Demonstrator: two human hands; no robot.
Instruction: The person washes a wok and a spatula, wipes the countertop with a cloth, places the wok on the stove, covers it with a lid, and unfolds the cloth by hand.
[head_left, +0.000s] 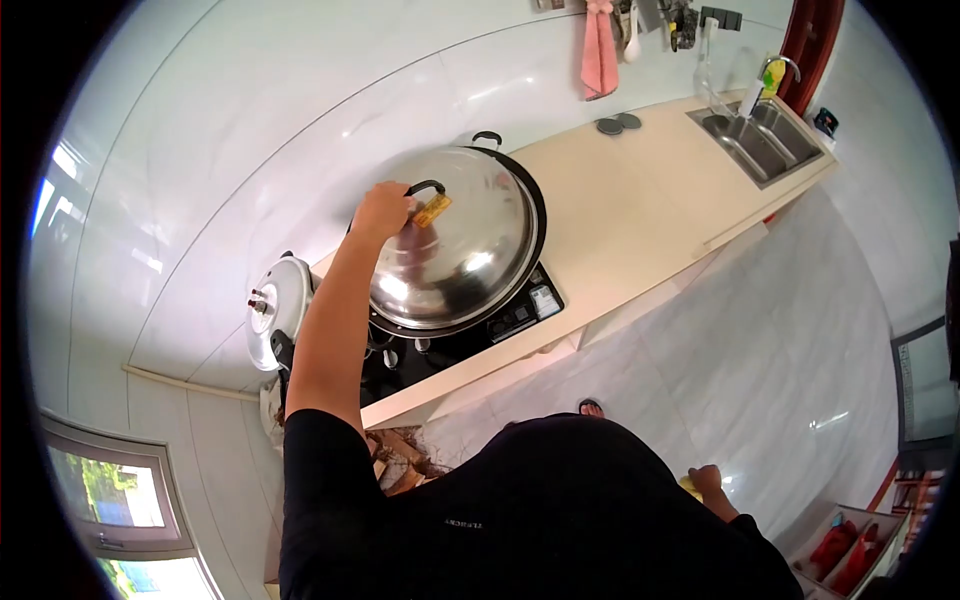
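Shirt (pixel 560 520), lid (pixel 460 245), counter (pixel 620 200) (perhaps marble floor (pixel 700 340))

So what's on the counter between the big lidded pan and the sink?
Two round grey pieces lie on the counter near the wall, between the lidded pan and the sink; the head view shows the rest of that stretch bare.

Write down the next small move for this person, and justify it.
Probably lift the lid with the left hand: that hand is on the lid's handle, the lid sits on the wok, and the right hand is down by the person's side.
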